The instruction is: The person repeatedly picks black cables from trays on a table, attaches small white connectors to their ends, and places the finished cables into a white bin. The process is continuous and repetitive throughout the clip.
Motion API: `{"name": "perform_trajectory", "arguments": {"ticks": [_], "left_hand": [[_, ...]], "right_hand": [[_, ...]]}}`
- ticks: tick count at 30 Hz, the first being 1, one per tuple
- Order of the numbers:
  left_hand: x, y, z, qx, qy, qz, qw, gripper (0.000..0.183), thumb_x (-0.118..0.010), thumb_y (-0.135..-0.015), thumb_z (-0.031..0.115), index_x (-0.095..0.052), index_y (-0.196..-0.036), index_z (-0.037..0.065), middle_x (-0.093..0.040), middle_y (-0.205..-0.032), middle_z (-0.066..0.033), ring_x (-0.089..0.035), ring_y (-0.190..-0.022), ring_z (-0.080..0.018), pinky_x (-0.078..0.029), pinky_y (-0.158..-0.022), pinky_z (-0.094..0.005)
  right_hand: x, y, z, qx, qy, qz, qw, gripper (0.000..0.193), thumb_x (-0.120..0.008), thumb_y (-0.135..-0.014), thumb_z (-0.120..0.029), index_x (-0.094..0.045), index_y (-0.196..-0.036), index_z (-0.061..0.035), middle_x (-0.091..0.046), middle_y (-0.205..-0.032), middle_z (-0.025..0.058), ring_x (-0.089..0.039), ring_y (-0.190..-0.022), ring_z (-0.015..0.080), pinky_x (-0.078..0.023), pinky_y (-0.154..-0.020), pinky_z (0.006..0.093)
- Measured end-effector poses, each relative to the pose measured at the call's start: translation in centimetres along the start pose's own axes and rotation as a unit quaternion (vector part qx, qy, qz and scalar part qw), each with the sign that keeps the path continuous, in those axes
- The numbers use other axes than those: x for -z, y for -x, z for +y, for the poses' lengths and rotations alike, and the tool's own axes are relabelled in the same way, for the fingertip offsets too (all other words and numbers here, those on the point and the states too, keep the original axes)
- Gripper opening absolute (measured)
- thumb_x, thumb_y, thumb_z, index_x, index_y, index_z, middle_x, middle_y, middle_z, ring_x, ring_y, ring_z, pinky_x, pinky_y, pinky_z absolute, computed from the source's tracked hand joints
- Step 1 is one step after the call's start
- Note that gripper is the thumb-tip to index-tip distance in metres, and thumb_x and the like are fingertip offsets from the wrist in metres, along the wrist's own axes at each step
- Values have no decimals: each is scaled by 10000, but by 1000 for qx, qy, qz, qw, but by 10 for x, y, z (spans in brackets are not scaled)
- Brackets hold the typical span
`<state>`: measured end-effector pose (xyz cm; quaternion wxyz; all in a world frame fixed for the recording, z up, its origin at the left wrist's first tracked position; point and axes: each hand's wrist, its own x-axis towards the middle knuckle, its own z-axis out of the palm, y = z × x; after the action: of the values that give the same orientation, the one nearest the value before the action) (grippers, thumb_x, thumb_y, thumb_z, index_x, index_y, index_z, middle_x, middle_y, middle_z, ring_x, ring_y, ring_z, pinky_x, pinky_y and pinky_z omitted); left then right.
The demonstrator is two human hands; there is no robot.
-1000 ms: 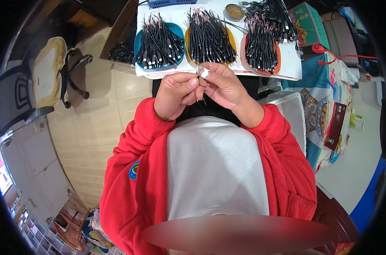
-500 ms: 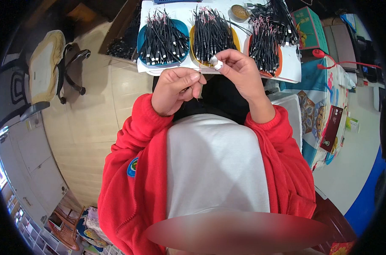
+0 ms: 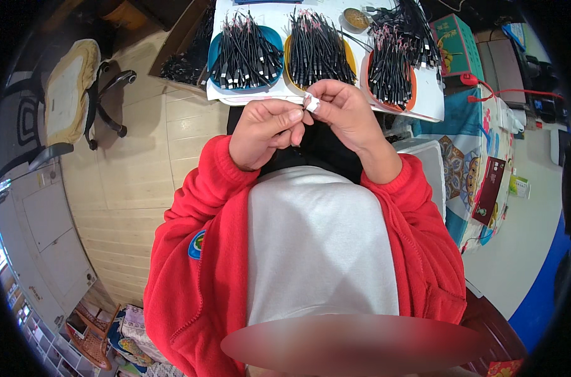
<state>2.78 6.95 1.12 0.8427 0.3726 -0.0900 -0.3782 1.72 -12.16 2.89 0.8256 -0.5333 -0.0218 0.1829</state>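
My left hand (image 3: 268,131) is closed in a pinch on a thin wire, mostly hidden by the fingers. Close against it, my right hand (image 3: 343,113) also pinches, its fingertips meeting the left ones; what lies between them is too small to make out. White tape (image 3: 312,103) wraps a digit of the right hand. Just beyond, short black cables with bare reddish wire ends fill a blue tray (image 3: 214,45), a yellow tray (image 3: 288,58) and an orange tray (image 3: 413,88) on the white table (image 3: 235,99).
A small round bowl (image 3: 356,19) and more black cables (image 3: 417,38) lie at the back. Left of the table is a cardboard box (image 3: 172,56) of dark parts. A green carton (image 3: 458,47) and a cloth-covered table (image 3: 464,125) stand right; an office chair (image 3: 71,88) stands left.
My right hand has moved slightly left and down, bringing its fingertips against those of the left hand. The left hand has barely moved and keeps its pinch.
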Motion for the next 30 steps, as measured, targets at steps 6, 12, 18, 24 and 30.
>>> {"name": "perform_trajectory", "arguments": {"ticks": [6,12,18,24,30], "left_hand": [[-2,1,-6,-33,39,-12,999,210,-484,-945,102,-616,-988,-55,-594,-699,-80,-289,-456,-28,-237,-423,-171],[-7,5,-7,-65,-119,52,989,187,-501,-928,46,-630,-1009,-63,-613,-754,-96,-389,-502,-38,-288,-453,-166],[0,7,2,-109,-197,50,973,189,-540,-917,49,-626,-1039,-67,-632,-774,-72,-528,-642,-65,-390,-555,-167],[10,-2,3,-107,-129,67,984,171,-518,-925,50,-623,-994,-66,-607,-716,-68,-403,-534,-34,-283,-469,-170],[18,-4,8,-112,-135,104,979,166,-517,-923,54,-636,-968,-52,-604,-691,-55,-378,-499,-24,-270,-454,-169]], "right_hand": [[-5,3,15,-38,-201,-21,979,210,-609,-881,-115,-569,-1044,11,-603,-829,50,-575,-747,116,-464,-683,234],[-8,4,16,-96,-246,-34,964,101,-547,-888,-111,-533,-942,-27,-580,-789,87,-604,-685,218,-486,-651,309],[24,-17,-18,-101,20,41,994,130,-567,-885,-159,-582,-974,-65,-578,-794,13,-572,-682,144,-454,-574,275],[125,-137,-93,53,604,182,774,272,-595,-826,-260,-692,-869,-9,-603,-668,51,-516,-588,103,-401,-530,253],[142,-209,-85,-152,745,51,648,314,-662,-717,-393,-748,-748,-93,-610,-609,97,-573,-543,218,-471,-543,360]]}}
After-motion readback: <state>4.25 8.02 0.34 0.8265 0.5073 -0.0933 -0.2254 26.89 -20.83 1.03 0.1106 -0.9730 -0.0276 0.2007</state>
